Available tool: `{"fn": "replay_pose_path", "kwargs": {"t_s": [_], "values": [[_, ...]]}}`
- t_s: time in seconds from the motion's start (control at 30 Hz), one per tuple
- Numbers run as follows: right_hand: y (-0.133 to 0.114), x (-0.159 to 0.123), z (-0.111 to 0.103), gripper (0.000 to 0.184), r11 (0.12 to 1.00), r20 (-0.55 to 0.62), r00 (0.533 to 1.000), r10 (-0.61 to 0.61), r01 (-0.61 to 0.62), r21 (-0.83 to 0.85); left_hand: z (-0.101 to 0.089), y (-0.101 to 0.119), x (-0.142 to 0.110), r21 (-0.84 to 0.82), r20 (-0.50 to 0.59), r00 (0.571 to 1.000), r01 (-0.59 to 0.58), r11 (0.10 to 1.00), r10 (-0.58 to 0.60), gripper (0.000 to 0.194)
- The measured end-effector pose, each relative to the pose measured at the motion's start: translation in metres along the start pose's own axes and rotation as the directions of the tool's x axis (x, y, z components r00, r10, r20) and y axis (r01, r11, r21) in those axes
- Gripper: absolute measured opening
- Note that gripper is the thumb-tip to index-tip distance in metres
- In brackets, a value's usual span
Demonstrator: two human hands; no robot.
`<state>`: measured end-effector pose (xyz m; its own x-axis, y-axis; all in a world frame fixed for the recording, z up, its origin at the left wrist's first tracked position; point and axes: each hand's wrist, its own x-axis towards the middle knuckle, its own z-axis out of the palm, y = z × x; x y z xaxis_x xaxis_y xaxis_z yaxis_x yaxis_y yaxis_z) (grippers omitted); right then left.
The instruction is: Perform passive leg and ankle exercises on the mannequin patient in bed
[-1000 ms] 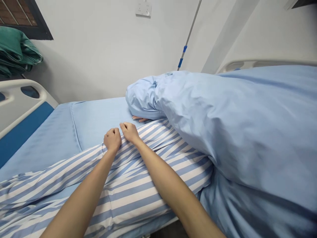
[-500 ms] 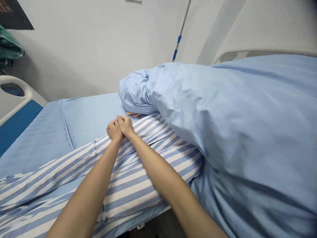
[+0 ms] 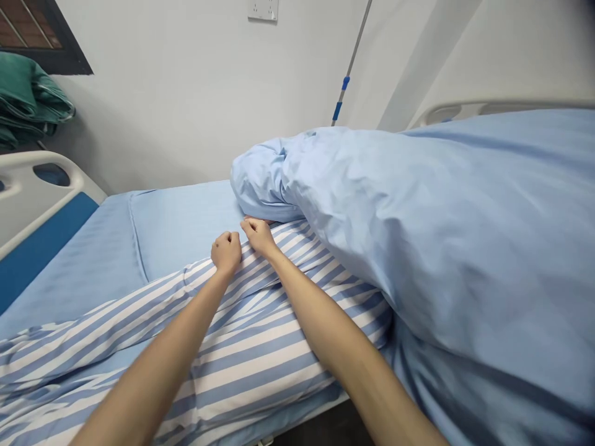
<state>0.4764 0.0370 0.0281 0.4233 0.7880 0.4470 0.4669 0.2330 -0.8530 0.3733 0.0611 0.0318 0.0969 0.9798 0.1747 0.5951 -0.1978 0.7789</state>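
Observation:
Both my hands are above the far leg of a person lying on the bed in blue-and-white striped trousers [image 3: 251, 365]. My left hand [image 3: 227, 251] is curled into a fist at the far edge of that leg. Close beside it on the right, my right hand [image 3: 259, 235] is also closed, nearer the quilt. A small gap separates the two fists, and I see nothing held in either. A light blue quilt [image 3: 418, 223] covers the person's upper body. Part of the person's hand shows under the quilt's edge, just behind my right hand.
Light blue bedding [image 3: 181, 217] lies beyond the legs. The bed's end board [image 3: 41, 198] stands at the left, with green folded cloth [image 3: 32, 102] behind it. A metal pole with blue fittings [image 3: 341, 96] rises by the white wall, and a side rail [image 3: 450, 113] shows behind the quilt.
My fists were pressed together and are now slightly apart, the right one nearer the quilt. The camera view has shifted a little, showing more of the wall and end board.

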Motion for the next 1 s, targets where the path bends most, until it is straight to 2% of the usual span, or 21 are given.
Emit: {"fn": "replay_pose_path", "kwargs": {"t_s": [0.1,0.2,0.27,0.33,0.43,0.53,0.6,0.73,0.8,0.9,1.0], "values": [[0.0,0.002,0.002,0.037,0.998,-0.035,0.999,0.033,-0.032,0.05,0.003,0.019,0.011,-0.274,0.089,0.996,0.055,0.96,-0.032,0.027],[0.001,0.006,0.001,0.036,0.978,-0.035,0.993,0.116,-0.109,0.176,0.012,0.041,0.019,-0.45,0.054,0.998,0.056,0.892,-0.035,0.024],[0.002,0.008,-0.002,0.035,0.961,-0.052,0.984,0.169,-0.153,0.232,0.021,0.049,0.017,-0.397,0.022,0.999,0.033,0.917,-0.026,0.027],[0.001,0.009,-0.006,0.033,0.965,-0.096,0.978,0.184,-0.162,0.205,0.032,0.048,0.011,-0.247,0.014,1.0,-0.017,0.969,0.021,0.031],[-0.005,0.008,-0.017,0.032,0.997,-0.184,0.98,0.078,-0.08,-0.001,0.043,0.037,0.003,-0.096,0.075,0.987,-0.134,0.986,0.142,0.035],[-0.01,0.01,-0.034,0.034,0.975,-0.221,0.972,-0.076,0.026,-0.223,0.045,0.028,0.0,-0.109,0.117,0.969,-0.204,0.973,0.216,0.035],[-0.007,0.012,-0.043,0.035,0.962,-0.243,0.966,-0.087,0.018,-0.272,0.044,0.027,0.0,-0.1,0.112,0.969,-0.209,0.973,0.22,0.035],[0.013,0.015,-0.051,0.036,0.974,-0.281,0.958,0.047,-0.107,-0.199,0.041,0.038,0.002,-0.05,0.128,0.976,-0.17,0.984,0.176,0.031],[0.022,0.016,-0.051,0.036,0.98,-0.271,0.959,0.078,-0.124,-0.156,0.043,0.05,0.005,-0.054,0.11,0.981,-0.155,0.986,0.16,0.031],[0.027,0.018,-0.051,0.035,0.988,-0.25,0.963,0.104,-0.129,-0.089,0.054,0.065,0.008,-0.118,0.054,0.983,-0.167,0.979,0.174,0.033],[0.024,0.021,-0.053,0.034,0.987,-0.294,0.948,0.121,-0.146,-0.065,0.07,0.068,0.006,-0.154,0.097,0.976,-0.179,0.972,0.195,0.033]]}}
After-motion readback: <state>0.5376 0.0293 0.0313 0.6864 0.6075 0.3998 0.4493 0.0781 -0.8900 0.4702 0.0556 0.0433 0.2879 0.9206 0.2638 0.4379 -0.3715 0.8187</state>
